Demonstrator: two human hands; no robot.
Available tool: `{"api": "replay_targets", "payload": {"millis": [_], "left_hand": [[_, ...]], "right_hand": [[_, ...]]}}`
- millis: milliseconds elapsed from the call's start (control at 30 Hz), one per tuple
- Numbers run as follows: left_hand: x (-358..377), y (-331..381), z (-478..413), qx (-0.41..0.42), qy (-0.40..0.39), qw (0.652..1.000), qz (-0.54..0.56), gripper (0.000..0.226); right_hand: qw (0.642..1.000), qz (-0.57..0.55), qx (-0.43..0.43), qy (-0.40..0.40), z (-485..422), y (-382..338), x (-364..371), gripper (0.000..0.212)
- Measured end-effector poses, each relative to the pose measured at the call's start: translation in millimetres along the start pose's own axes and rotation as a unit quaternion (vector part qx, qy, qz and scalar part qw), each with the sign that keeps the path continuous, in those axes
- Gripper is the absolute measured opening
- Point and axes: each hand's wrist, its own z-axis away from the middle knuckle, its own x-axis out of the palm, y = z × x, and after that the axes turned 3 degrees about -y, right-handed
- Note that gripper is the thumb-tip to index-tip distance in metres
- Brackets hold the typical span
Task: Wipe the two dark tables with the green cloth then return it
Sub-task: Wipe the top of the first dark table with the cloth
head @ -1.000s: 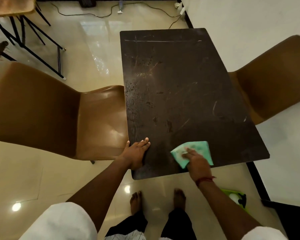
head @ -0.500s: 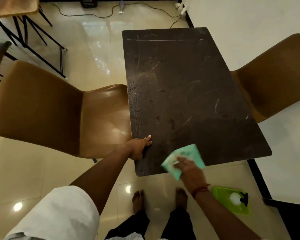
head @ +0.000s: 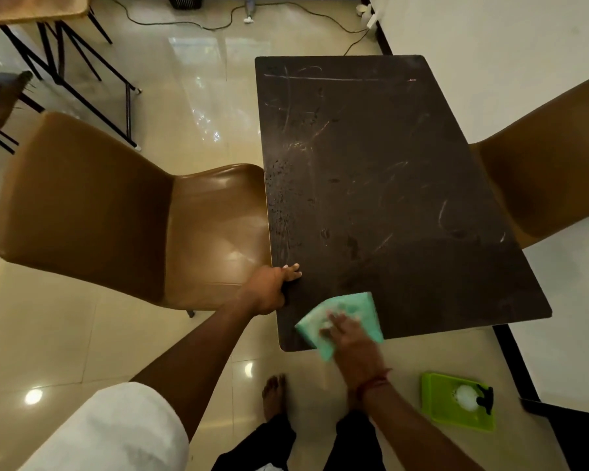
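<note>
**Table wipe, near edge in progress**

The cloth (head: 346, 316) lies flat on the table (head: 388, 181) at its near edge, close to the near-left corner. One corner of the cloth hangs past the edge. My right hand (head: 349, 341) presses down on it. The fingers look laid out over the fabric with nothing pinched, though blur softens them. My left hand (head: 271, 288) grips the table's left edge just beside that same corner, fingertips on top.

Method notes (judgement):
- Work in overlapping passes from the near edge toward the far end, palm flat.
- The dried spots along the left edge and the middle will want more pressure.
- The pale scratch lines toward the far end will probably not come off.
- Use the left hand as a brace, since the floor looks slick and the table could shift.

Surface: dark, matte and scuffed, with most of it apparently yet to be covered.

Room:
- One brown chair (head: 116, 215) sits tucked against the table's left side.
- Another chair (head: 541, 164) is at its right side.
- A green tray (head: 436, 409) carrying a trigger bottle (head: 470, 396) sits on glossy pale tile near the near-right corner. It is a likely home for the cloth.
- Cables (head: 218, 25) run beyond the far end.
- No second dark table is in view.
</note>
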Motion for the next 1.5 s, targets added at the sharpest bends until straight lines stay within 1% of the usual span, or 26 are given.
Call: {"api": "replay_targets", "payload": {"millis": [100,133,167,233,300,333,400,433,467,533,633,700,767,867,933,1000,1033,1067,1167,1200,1267,1300,1333,1400,1433,1500], "left_hand": [[8,-14,11,-0.017,0.051,0.999,-0.002,0.067],[11,-17,14,-0.021,0.053,0.998,-0.008,0.068],[14,-20,16,-0.025,0.051,0.998,-0.013,0.071],[19,-25,19,-0.031,0.047,0.998,-0.03,0.077],[22,-31,20,-0.028,0.044,0.997,-0.059,0.081],[22,-34,21,-0.026,0.039,0.996,-0.073,0.083],[18,-37,23,-0.022,0.032,0.994,-0.102,0.085],[15,-39,23,-0.021,0.032,0.993,-0.113,0.085],[12,-41,23,-0.024,0.035,0.992,-0.117,0.085],[9,-48,21,-0.034,0.047,0.993,-0.106,0.087],[10,-50,19,-0.049,0.053,0.995,-0.074,0.088],[13,-49,15,-0.051,0.068,0.994,-0.073,0.089],[18,-47,15,-0.054,0.079,0.993,-0.074,0.089],[18,-38,4,-0.047,0.084,0.992,-0.078,0.082],[13,-33,-4,-0.03,0.088,0.99,-0.103,0.076],[7,-29,-13,-0.02,0.093,0.988,-0.121,0.071],[4,-27,-17,-0.026,0.098,0.987,-0.121,0.069],[2,-25,-20,-0.035,0.104,0.987,-0.115,0.066],[-1,-17,-32,-0.065,0.118,0.988,-0.075,0.062],[-1,-15,-36,-0.074,0.12,0.988,-0.065,0.061],[0,-8,-42,-0.093,0.121,0.987,-0.041,0.061],[2,-4,-45,-0.104,0.126,0.986,-0.025,0.06],[4,0,-47,-0.115,0.131,0.985,-0.012,0.059],[7,5,-49,-0.124,0.129,0.984,-0.003,0.06],[7,5,-50,-0.125,0.124,0.984,-0.005,0.061],[5,3,-51,-0.124,0.119,0.985,-0.002,0.061]], "right_hand": [[0.979,-0.039,0.2,0.017,-19,34,-18,0.042],[0.969,-0.042,0.241,0.034,-27,27,-18,0.041],[0.968,-0.037,0.246,0.037,-32,12,-15,0.041],[0.984,-0.031,0.173,-0.006,-36,-32,-2,0.045],[0.996,0.002,0.075,-0.056,-35,-77,13,0.058],[0.998,0.003,0.036,-0.061,-33,-89,14,0.063],[0.999,0.003,-0.025,-0.037,-38,-82,6,0.062],[0.999,0.016,-0.038,-0.029,-43,-66,2,0.058],[0.999,0.014,-0.024,-0.036,-47,-48,-5,0.053],[0.996,-0.032,0.078,-0.03,-55,-6,-21,0.044],[0.968,-0.049,0.246,0.024,-64,39,-35,0.04],[0.952,-0.035,0.3,0.046,-73,34,-35,0.038],[0.96,-0.037,0.277,0.012,-78,-3,-22,0.042],[0.992,-0.025,0.122,-0.035,-73,-50,-4,0.054],[0.999,-0.009,0.033,-0.023,-74,-38,-8,0.058],[0.999,-0.002,-0.009,-0.045,-80,4,-17,0.046],[0.998,-0.017,0.015,-0.062,-82,30,-25,0.043],[0.996,-0.026,0.066,-0.054,-84,56,-34,0.046],[0.967,-0.071,0.244,0.022,-93,109,-55,0.044],[0.949,-0.08,0.299,0.06,-98,111,-58,0.04],[0.928,-0.093,0.354,0.067,-108,86,-59,0.04],[0.929,-0.103,0.353,0.049,-112,66,-54,0.045],[0.944,-0.107,0.31,0.028,-113,43,-46,0.049],[0.984,-0.082,0.155,0.001,-106,6,-29,0.05],[0.994,-0.067,0.086,-0.019,-102,1,-28,0.048],[0.999,-0.014,0.003,-0.044,-102,29,-32,0.046]]}}
